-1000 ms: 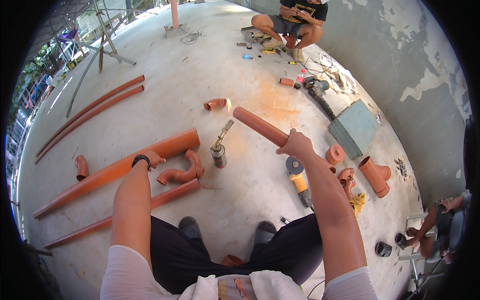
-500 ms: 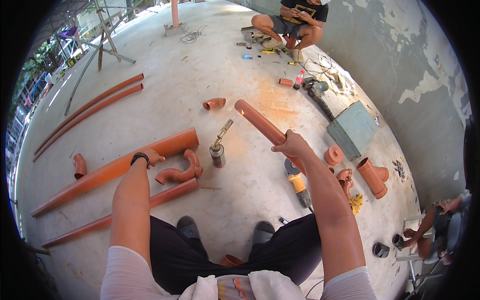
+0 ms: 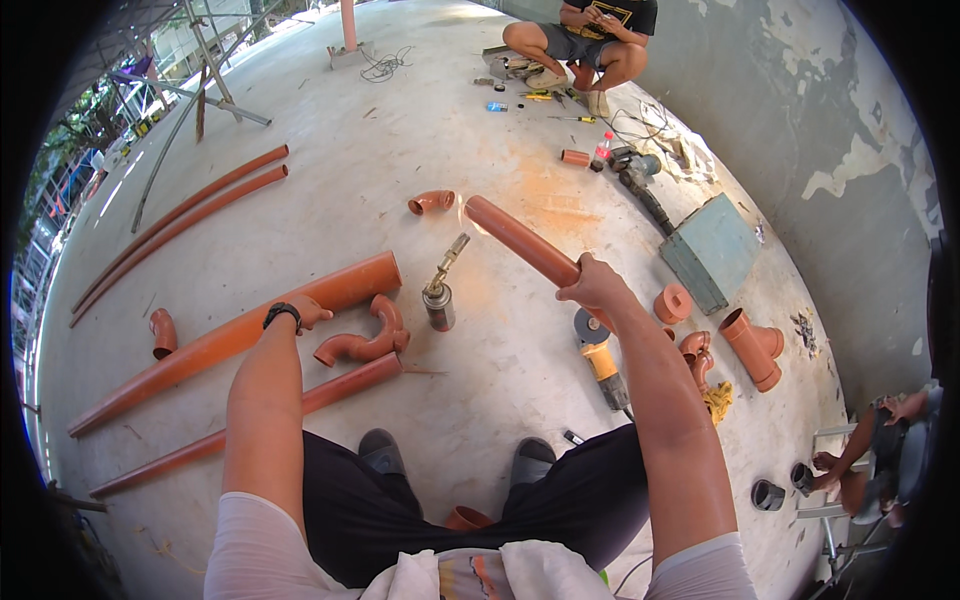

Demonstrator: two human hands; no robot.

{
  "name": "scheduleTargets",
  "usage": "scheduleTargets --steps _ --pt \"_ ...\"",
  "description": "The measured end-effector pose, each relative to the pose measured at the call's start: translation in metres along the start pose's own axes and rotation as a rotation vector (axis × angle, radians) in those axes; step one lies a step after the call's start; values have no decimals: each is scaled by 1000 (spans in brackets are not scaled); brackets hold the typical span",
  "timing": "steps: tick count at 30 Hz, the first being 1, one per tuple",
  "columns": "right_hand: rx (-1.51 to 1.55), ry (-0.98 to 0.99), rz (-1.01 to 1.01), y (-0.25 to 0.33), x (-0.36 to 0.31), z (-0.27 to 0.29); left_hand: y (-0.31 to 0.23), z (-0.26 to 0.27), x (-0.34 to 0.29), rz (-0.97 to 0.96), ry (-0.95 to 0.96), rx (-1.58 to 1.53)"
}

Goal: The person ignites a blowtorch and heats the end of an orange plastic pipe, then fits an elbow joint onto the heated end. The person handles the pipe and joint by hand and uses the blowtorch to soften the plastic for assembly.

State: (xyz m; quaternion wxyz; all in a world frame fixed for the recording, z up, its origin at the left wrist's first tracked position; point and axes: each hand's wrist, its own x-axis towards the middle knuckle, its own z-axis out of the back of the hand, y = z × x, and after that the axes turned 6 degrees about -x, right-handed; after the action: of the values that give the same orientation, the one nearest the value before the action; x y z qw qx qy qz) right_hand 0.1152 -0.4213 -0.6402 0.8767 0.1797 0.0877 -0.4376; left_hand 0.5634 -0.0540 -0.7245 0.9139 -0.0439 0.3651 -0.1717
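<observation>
My right hand (image 3: 600,285) is closed round an orange-brown plastic pipe (image 3: 522,238), held up at a slant with its far end to the upper left. A pale flame glows at that far end. Below it a blowtorch (image 3: 440,300) stands upright on its gas canister, nozzle tilted toward the pipe end. My left hand (image 3: 308,311), a dark band on its wrist, appears over a wide orange pipe (image 3: 215,348); whether it touches is unclear. Its fingers are loosely curled and nothing shows in them. Beside it lies a curved trap fitting (image 3: 365,335).
An elbow fitting (image 3: 431,202) lies beyond the torch. Right of me are an angle grinder (image 3: 601,365), a branch fitting (image 3: 750,350), a blue-green case (image 3: 712,250) and a power tool (image 3: 640,180). One person (image 3: 590,50) squats at the back; another sits at the right edge.
A brighter flame shows around the far pipe end, which has shifted slightly left relative to the torch. My left hand has hardly moved.
</observation>
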Motion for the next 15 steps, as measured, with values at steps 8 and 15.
scheduleTargets --steps 8,15 --pt "-23 4 66 -10 5 -4 7 -2 13 -19 11 -7" --pt "-49 -25 16 1 -5 2 -1 -2 8 -19 13 4"
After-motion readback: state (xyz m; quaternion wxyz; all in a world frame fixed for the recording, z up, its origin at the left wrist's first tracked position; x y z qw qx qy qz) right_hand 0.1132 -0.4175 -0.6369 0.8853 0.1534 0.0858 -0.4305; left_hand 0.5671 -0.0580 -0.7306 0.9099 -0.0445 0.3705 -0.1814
